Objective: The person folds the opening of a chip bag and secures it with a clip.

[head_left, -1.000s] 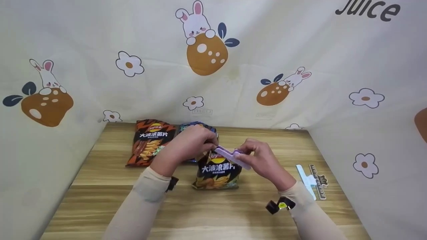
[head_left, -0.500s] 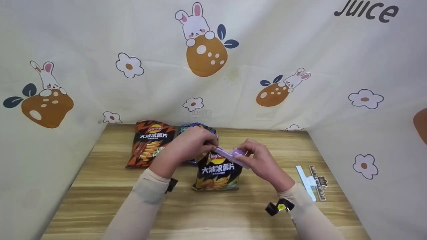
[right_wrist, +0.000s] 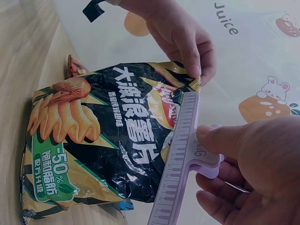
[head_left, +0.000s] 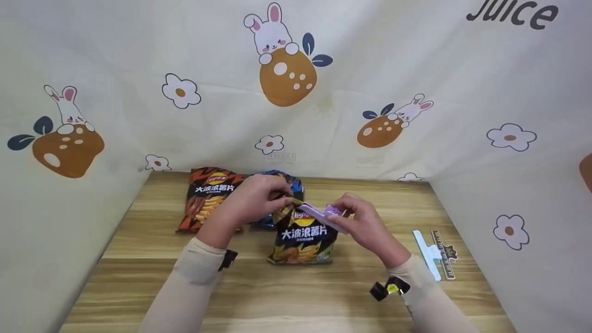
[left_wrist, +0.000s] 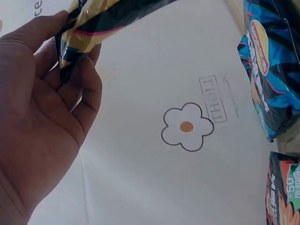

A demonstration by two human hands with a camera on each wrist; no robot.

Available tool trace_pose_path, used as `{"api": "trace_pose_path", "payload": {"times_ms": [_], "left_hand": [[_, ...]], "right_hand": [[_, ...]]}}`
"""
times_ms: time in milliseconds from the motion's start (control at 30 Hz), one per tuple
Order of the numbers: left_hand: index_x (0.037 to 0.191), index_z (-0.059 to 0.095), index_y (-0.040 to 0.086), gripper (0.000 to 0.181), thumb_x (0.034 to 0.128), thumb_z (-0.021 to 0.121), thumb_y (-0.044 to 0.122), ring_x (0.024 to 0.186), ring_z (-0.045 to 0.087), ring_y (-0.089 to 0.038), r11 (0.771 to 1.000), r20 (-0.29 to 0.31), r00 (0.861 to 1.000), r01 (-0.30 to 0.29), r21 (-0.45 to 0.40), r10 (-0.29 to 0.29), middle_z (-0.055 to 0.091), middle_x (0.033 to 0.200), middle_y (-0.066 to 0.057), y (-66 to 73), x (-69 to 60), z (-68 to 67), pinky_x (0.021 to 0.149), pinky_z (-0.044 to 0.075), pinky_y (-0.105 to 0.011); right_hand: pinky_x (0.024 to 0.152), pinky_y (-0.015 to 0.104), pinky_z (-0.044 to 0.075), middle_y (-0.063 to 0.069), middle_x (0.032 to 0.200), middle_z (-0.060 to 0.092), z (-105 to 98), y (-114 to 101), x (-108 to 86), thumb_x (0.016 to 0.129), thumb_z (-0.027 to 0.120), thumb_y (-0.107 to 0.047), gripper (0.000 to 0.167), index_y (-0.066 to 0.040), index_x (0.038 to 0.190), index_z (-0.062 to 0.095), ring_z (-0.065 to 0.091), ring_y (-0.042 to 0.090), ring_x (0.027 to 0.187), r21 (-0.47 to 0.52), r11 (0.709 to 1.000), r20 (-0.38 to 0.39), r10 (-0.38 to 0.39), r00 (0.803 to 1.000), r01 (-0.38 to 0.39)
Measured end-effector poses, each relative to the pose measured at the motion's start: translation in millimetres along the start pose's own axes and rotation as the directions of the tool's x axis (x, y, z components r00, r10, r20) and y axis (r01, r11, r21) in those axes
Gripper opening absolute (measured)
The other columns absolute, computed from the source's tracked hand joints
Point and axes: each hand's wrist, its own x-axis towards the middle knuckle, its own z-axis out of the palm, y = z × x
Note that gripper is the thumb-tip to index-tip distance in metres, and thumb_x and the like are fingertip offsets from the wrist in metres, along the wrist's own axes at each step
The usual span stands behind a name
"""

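Note:
A black and gold bag of chips [head_left: 303, 238] stands upright on the table, its front toward me in the head view. My left hand [head_left: 259, 196] pinches the bag's upper left corner between thumb and fingers; the left wrist view shows that corner in the hand [left_wrist: 51, 103]. In my right hand [head_left: 363, 217] is a purple bag clip [right_wrist: 180, 150] with a ruler-marked bar, pinched by its handles. The clip's bar lies across the top of the bag; whether its jaws grip the bag fully cannot be told.
Behind the left arm lie an orange and black chip bag [head_left: 208, 194] and a blue chip bag [head_left: 296, 182], partly hidden. On the table's right side lie a light blue clip [head_left: 428, 254] and a clear and black clip [head_left: 446, 254]. A patterned cloth [head_left: 222, 125] surrounds the table.
My left hand has shifted slightly left along the bag's top, showing more of the gold corner beside the clip. The right hand stays at the clip, nearly in the same spot.

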Motion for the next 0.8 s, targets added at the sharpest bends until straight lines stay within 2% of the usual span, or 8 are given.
{"api": "trace_pose_path", "payload": {"times_ms": [367,633,800], "left_hand": [[0.108,0.084,0.017,0.009,0.1020,0.083,0.024,0.092,0.068,-0.016,0.994,-0.022,0.996,0.083,-0.075,-0.085,0.077,0.102,0.006,-12.4,-12.2,-11.4,0.087,0.060,-0.044],[0.105,0.083,0.014,0.005,0.1026,0.082,0.018,0.085,0.068,-0.013,0.994,-0.043,0.997,0.063,-0.093,-0.067,0.076,0.096,0.005,-15.2,-15.4,-9.9,0.077,0.060,-0.037],[0.105,0.083,0.014,0.005,0.1024,0.082,0.019,0.086,0.067,-0.014,0.995,-0.047,0.997,0.061,-0.078,-0.065,0.075,0.095,0.005,-13.1,-14.6,-10.4,0.079,0.060,-0.038]], "right_hand": [[0.083,0.035,0.058,-0.002,0.103,0.073,-1,0,1.3,0.096,0.088,-0.016,0.019,-0.012,0.115,0.084,0.066,0.021,0.095,0.010,1.000,-0.007,0.015,1.000,-0.015],[0.082,0.031,0.056,-0.001,0.099,0.073,-1,2,0.8,0.095,0.089,-0.015,0.012,-0.016,0.106,0.086,0.066,0.022,0.094,0.042,0.999,-0.035,-0.004,0.999,0.005],[0.079,0.031,0.058,-0.002,0.096,0.074,-1,-1,1.6,0.094,0.090,-0.017,0.007,-0.018,0.101,0.086,0.067,0.022,0.093,0.035,0.999,-0.035,0.001,0.999,0.001]]}}
